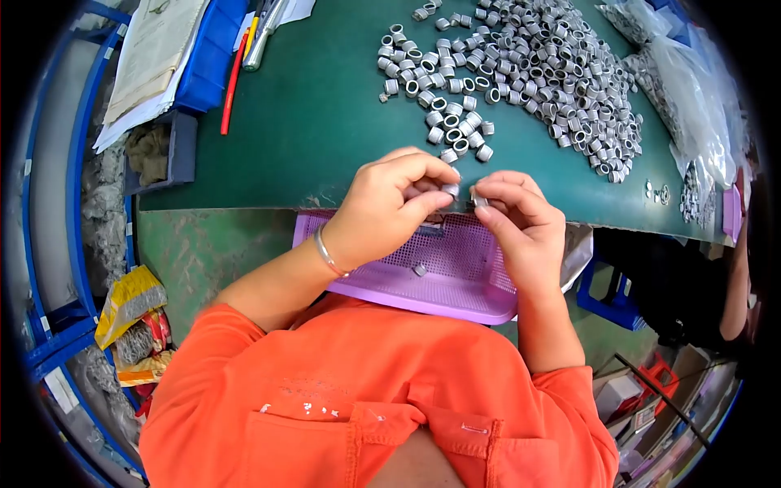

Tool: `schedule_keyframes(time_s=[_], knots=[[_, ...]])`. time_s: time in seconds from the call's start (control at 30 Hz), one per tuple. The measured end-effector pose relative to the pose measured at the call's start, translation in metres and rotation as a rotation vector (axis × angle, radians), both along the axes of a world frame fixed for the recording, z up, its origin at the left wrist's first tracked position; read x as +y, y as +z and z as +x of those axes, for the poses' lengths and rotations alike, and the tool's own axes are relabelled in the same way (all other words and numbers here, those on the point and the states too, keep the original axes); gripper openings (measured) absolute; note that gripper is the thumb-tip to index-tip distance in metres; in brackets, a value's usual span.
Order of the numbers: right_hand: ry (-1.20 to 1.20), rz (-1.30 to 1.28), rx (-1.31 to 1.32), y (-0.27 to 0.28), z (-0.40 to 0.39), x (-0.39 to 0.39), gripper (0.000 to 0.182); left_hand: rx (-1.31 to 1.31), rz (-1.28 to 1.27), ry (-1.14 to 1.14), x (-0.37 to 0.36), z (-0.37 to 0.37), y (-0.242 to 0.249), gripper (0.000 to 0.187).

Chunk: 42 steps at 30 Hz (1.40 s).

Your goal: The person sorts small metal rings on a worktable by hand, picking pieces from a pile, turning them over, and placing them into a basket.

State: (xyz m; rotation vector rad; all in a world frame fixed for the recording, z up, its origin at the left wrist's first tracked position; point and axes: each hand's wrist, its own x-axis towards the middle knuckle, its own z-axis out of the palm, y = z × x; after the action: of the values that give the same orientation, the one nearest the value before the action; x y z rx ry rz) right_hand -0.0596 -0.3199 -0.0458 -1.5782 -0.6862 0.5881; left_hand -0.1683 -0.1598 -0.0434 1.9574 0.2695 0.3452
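Observation:
My left hand (382, 202) pinches a small grey metal ring (451, 189) between thumb and fingers, just over the table's front edge. Close beside it, my right hand (525, 224) is closed on another small metal piece (480, 201), mostly covered by the fingertips. The two pieces are slightly apart. Below my hands a purple perforated plastic basket (399, 291) sits at my lap, with one grey ring (420, 269) lying in it. Beyond my fingers, a loose group of grey ribbed metal rings (460, 146) lies on the green tabletop (301, 122).
A large heap of rings (561, 81) covers the table's back right, beside clear plastic bags (691, 106). Papers (154, 57), a blue bin (213, 57) and a red pencil (234, 89) are at left. Blue shelving (77, 163) stands left; another person's arm (736, 285) shows at right.

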Motion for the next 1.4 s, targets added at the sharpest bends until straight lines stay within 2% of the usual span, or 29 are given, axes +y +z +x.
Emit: schedule_keyframes(time_s=[0.07, 0.13, 0.2, 0.3, 0.47, 0.53, 0.6, 0.67, 0.7, 0.73, 0.77, 0.8, 0.83, 0.9, 0.97, 1.0, 1.07, 1.13, 1.17, 1.2, 1.3, 1.33, 1.4], knots=[[0.0, 0.193, 0.299, -0.002, 0.001, -0.001, 0.023, 0.102, -0.87, 0.013, -0.002, -0.005, 0.004, 0.018], [0.015, 0.256, 0.358, -0.002, 0.001, -0.003, 0.022, 0.107, -0.996, 0.022, -0.003, -0.009, 0.005, 0.016], [0.102, 0.348, 0.834, 0.002, 0.001, -0.004, 0.022, 0.116, -1.108, 0.039, -0.004, -0.013, 0.005, 0.017], [0.126, 0.347, 0.928, -0.002, -0.002, -0.004, 0.022, 0.006, -1.265, 0.04, -0.006, -0.015, 0.003, 0.018], [0.193, 0.352, 1.01, -0.003, 0.0, -0.005, 0.02, 0.061, -1.297, -0.027, -0.004, -0.02, 0.001, 0.022], [0.182, 0.357, 1.018, -0.002, -0.001, -0.005, 0.02, 0.041, -1.383, -0.025, -0.004, -0.02, 0.002, 0.026], [0.171, 0.36, 1.03, 0.0, -0.004, -0.004, 0.02, 0.027, -1.326, 0.008, -0.006, -0.021, 0.001, 0.027], [0.113, 0.375, 0.861, 0.003, -0.008, -0.003, 0.017, 0.015, -1.268, 0.046, -0.007, -0.023, 0.0, 0.028], [0.114, 0.373, 0.864, 0.002, -0.008, -0.004, 0.017, -0.037, -1.133, 0.04, -0.008, -0.025, -0.001, 0.027], [0.152, 0.32, 0.562, 0.0, -0.008, -0.005, 0.016, -0.088, -0.996, 0.034, -0.008, -0.026, -0.001, 0.026], [0.188, 0.263, 0.261, -0.001, -0.007, -0.006, 0.016, -0.089, -0.997, 0.036, -0.007, -0.027, 0.001, 0.026], [0.19, 0.262, 0.263, 0.0, -0.005, -0.006, 0.016, -0.053, -0.845, 0.061, -0.007, -0.029, 0.005, 0.024], [0.173, 0.161, 0.007, 0.002, -0.002, -0.004, 0.016, -0.015, -0.693, 0.085, -0.006, -0.03, 0.008, 0.022], [0.103, 0.004, -0.459, 0.009, 0.003, 0.009, 0.016, -0.003, -0.763, 0.131, -0.007, -0.028, 0.01, 0.02], [0.077, -0.042, -0.541, 0.009, 0.003, 0.025, 0.017, -0.001, -0.95, 0.151, -0.004, -0.027, 0.007, 0.019], [0.052, -0.089, -0.626, 0.008, 0.003, 0.032, 0.018, -0.002, -0.945, 0.158, -0.004, -0.028, 0.005, 0.019], [0.095, -0.096, -0.71, -0.001, 0.009, 0.032, 0.022, -0.047, -1.21, 0.122, -0.005, -0.026, 0.003, 0.019], [0.151, -0.147, -0.698, -0.002, 0.01, 0.029, 0.022, -0.045, -1.211, 0.137, -0.005, -0.027, 0.001, 0.019], [0.154, -0.173, -0.575, -0.002, 0.009, 0.026, 0.024, -0.046, -1.239, 0.123, -0.004, -0.028, 0.001, 0.019], [0.156, -0.175, -0.574, 0.001, 0.008, 0.023, 0.024, -0.047, -1.266, 0.106, -0.003, -0.028, 0.001, 0.019], [0.202, 0.04, 0.063, 0.0, 0.01, 0.014, 0.026, -0.021, -1.298, 0.085, -0.002, -0.028, 0.001, 0.018], [0.2, 0.038, 0.065, 0.001, 0.009, 0.013, 0.026, -0.018, -1.301, 0.085, -0.002, -0.027, 0.001, 0.018], [0.195, 0.237, 0.696, 0.001, 0.006, 0.01, 0.023, -0.018, -1.336, 0.093, -0.002, -0.026, 0.002, 0.017]])
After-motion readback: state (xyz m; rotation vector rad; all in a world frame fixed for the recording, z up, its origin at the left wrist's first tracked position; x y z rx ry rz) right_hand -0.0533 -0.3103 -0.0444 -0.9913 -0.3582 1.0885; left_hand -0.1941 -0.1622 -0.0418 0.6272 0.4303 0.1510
